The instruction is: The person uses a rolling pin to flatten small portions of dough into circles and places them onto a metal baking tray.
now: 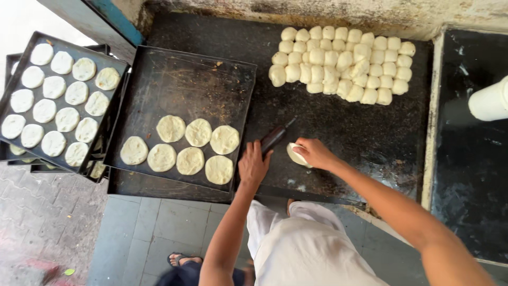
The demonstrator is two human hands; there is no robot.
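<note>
Left hand (254, 165) grips a dark rolling pin (275, 136); right hand (316, 152) pinches a dough piece (295, 155) on the black worktop (344, 122). Risk: dough sticking or tearing under uneven pressure.

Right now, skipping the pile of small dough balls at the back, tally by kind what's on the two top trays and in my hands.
Middle tray rounds: 7
Left top tray rounds: 16
Rolling pin, in left hand: 1
Dough piece, held by right hand: 1
Total: 25
</note>
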